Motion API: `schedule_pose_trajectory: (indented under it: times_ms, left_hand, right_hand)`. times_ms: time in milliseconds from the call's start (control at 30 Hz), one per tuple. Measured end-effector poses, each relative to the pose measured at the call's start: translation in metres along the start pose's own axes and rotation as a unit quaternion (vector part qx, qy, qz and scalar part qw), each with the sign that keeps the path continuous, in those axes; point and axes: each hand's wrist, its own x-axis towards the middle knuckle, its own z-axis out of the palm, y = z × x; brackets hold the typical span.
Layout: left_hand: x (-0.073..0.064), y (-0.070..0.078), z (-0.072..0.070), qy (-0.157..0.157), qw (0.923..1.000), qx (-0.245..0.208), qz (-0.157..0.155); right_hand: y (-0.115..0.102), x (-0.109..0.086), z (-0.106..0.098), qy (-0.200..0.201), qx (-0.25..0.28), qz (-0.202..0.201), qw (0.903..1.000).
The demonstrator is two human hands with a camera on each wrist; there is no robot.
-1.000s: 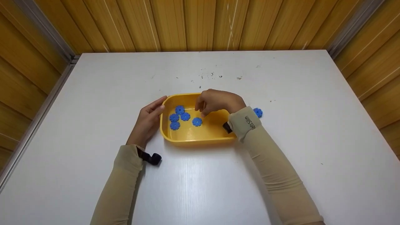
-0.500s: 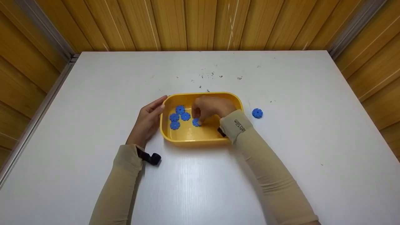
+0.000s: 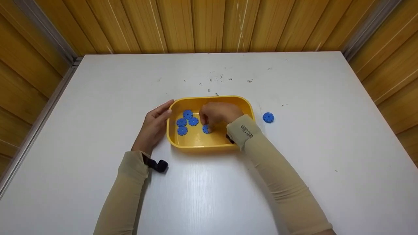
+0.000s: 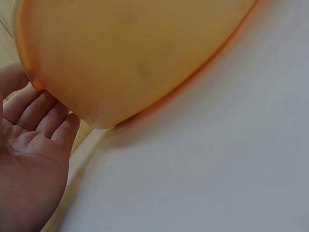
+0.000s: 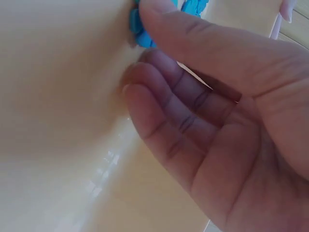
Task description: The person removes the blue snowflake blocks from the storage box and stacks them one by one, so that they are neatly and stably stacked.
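A yellow plastic tray (image 3: 202, 148) with rounded corners sits on the white table. My left hand (image 3: 154, 124) holds it at its left end, thumb at the rim and fingers along the outer wall; the left wrist view shows those fingers (image 4: 41, 113) against the wall. Inside the tray, my right hand (image 3: 220, 112) pinches a blue notched disc (image 3: 205, 129) between thumb and forefinger, close over the floor. That blue disc (image 5: 145, 38) is partly hidden behind the thumb in the right wrist view. Several more blue discs (image 3: 182, 131) lie grouped in the tray's left part.
Another blue disc (image 3: 268, 117) lies on the white table (image 3: 310, 147), to the right of the tray. Yellow slatted panels (image 3: 209, 26) stand behind the table and on both sides.
My right hand has come down into the tray and taken hold of a blue disc, which has shifted slightly toward me. My left hand has stayed on the tray.
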Motion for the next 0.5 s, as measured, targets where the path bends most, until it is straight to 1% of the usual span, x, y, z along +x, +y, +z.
schedule_pose_trajectory:
  times_ms: [100,333,500]
  left_hand:
    - [0.0,-0.0004,-0.0001,0.001,1.0,0.001,0.001]
    - [0.0001,-0.0018,-0.0004,-0.004,0.9997,-0.022,0.004]
    - [-0.0005,-0.0015,-0.0007,-0.009,0.9998,-0.016,0.006]
  right_hand:
    - [0.0008,0.0002,0.0001,-0.001,0.0,-0.003,1.0]
    - [0.003,-0.0025,0.0017,0.007,-0.022,-0.021,0.9995]
    - [0.0044,-0.0043,0.0013,0.014,-0.009,-0.039,0.9991]
